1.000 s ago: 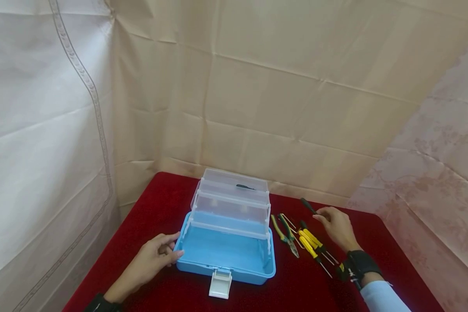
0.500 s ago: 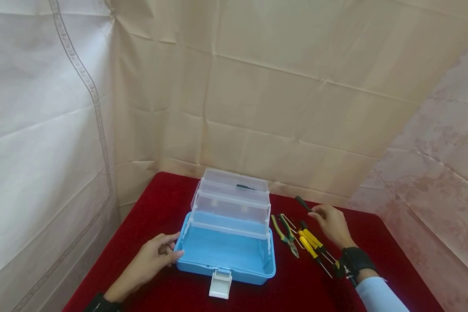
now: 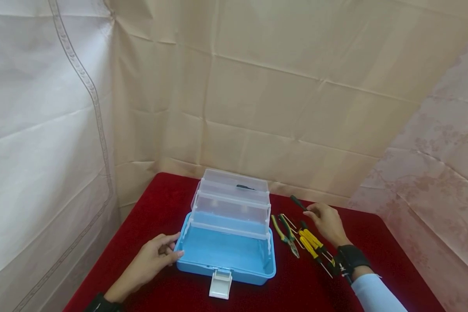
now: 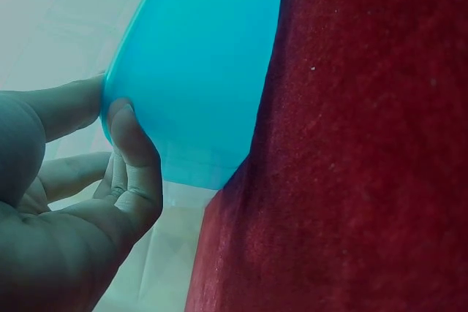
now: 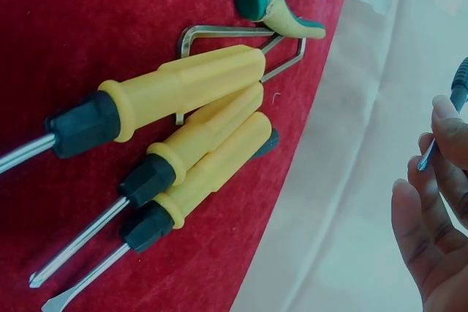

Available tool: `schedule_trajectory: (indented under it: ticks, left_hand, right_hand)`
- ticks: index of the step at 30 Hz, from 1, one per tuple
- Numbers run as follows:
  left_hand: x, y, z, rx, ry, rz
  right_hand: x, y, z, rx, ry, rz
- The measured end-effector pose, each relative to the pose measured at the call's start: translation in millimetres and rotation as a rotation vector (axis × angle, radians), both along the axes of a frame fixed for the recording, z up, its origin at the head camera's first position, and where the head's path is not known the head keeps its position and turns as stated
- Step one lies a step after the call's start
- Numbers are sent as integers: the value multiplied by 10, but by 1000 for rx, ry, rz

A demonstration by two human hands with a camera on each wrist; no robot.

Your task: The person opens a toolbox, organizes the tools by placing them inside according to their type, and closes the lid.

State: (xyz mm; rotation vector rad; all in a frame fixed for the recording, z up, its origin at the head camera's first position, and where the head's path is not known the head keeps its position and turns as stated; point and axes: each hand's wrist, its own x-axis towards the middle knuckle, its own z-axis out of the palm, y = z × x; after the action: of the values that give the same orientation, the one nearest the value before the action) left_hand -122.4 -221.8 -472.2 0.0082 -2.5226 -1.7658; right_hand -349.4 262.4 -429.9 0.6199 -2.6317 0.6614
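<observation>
Toolbox (image 3: 246, 276) on table (image 3: 171, 190), pliers (image 3: 290, 243) right, screwdrivers (image 5: 201, 82) farther right

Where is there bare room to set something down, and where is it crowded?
Bare red cloth shows left of the blue toolbox, beyond the left hand; right of the right hand; and nearer the wearer, between toolbox and right sleeve. The toolbox's visible floor is bare too. Crowded: between toolbox and right hand, with pliers, hex keys, yellow screwdrivers.

no text or number is readable (any view).
</observation>
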Motion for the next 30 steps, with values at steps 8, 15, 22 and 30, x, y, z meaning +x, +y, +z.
schedule_trajectory:
  ticks: [8, 15, 22, 30]
  left_hand:
    - [-15, -6, -6, -4, 2, -4]
    - [-9, -1, 6, -10, -1, -6]
    - [-9, -6, -17, -5, 1, -11]
    - [-16, -19, -20, -5, 7, -15]
  right_hand:
    - [-21, -71, 7, -1, 24, 31]
    - [-52, -129, -2, -8, 27, 43]
    - [-76, -224, 12, 0, 47, 66]
    - [-98, -311, 42, 11, 31, 77]
